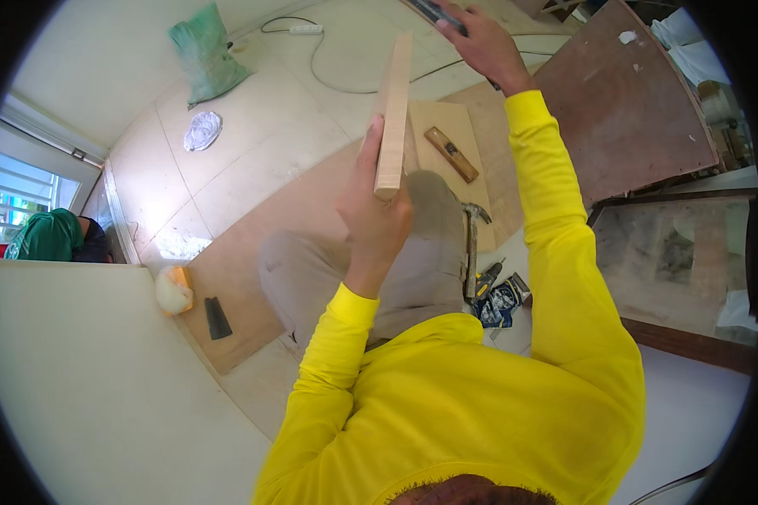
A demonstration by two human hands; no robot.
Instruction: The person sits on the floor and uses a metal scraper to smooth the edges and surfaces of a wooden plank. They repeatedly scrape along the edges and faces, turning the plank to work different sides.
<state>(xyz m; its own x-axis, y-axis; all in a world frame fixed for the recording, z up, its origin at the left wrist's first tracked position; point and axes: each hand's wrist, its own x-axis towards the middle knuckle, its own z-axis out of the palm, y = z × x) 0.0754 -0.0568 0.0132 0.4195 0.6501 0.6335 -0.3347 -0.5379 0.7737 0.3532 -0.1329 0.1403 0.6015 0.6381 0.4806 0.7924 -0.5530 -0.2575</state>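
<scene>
My left hand (374,210) is closed round the lower end of a pale wooden board (395,118), which stands on end with its narrow edge facing me. Up at the top right, my right hand (487,44) grips a long dark tool (435,12). The frame's edge cuts this tool off, and its kind cannot be made out. The tool is apart from the board. Beyond my bent knee, a small wooden hand plane (451,155) rests on a flat light panel (436,119). A claw hammer (472,248) lies beside my right thigh.
A drill (487,279) and a dark blue packet (504,301) lie right of my hip. A reddish-brown panel (632,101) leans at the right. Farther off are a green sack (208,55), a power strip (306,29) with its cable and a crumpled plastic bundle (202,131).
</scene>
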